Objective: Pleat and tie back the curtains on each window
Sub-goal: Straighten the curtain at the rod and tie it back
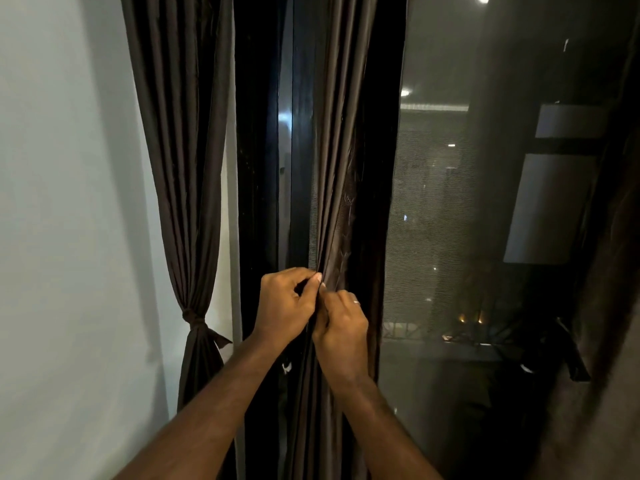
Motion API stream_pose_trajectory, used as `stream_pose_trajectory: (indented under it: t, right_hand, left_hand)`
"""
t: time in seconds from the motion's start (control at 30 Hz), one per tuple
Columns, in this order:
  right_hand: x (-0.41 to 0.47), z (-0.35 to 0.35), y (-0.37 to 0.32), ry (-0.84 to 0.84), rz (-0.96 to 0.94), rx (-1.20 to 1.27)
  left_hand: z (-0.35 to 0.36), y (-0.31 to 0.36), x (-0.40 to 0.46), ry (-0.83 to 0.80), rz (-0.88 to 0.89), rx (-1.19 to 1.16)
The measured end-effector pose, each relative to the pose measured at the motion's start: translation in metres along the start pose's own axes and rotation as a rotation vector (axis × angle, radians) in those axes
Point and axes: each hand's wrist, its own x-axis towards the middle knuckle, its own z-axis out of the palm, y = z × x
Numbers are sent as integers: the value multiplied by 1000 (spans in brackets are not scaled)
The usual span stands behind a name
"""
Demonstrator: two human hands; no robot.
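No readable text, label, brand, number or sign appeared anywhere in the view. The dark brown pleated fabric curtains (332, 168) carried no lettering, and the pale panels (547, 209) reflected in the dark window glass (450, 202) were blank.

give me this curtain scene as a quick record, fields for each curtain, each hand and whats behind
left curtain: gathered, tied back with a fabric tie
middle curtain: hanging in pleats, not tied
left hand: pinches the middle curtain's folds
right hand: grips the same folds, ring on one finger
behind: dark window with light reflections
left side: pale wall
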Motion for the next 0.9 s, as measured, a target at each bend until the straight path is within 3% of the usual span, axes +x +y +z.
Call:
stream_pose_trajectory:
  t: [0.33,0.4,0.5,0.6,0.7,0.77,0.83,0.9]
  right_hand:
    - [0,-16,9,-119,-97,44]
    - [1,-27,17,-59,-107,30]
    - [14,-43,35,159,205,-22]
    - [30,-48,54,201,447,-77]
    - [27,-45,65,148,410,-24]
    - [24,-52,80,242,392,-10]
    - [26,-62,97,382,504,-21]
    - [25,-64,101,345,496,-66]
  left_hand:
    - [5,-3,1,-15,1,9]
    - [2,-9,1,-5,-7,32]
    - [-5,-20,2,20,-26,51]
    - [-5,-23,3,16,-25,59]
    - [2,-21,1,1,-31,58]
    - [2,-24,1,20,-28,78]
    - [-1,-30,2,62,-17,102]
    - [-2,-34,4,70,-10,111]
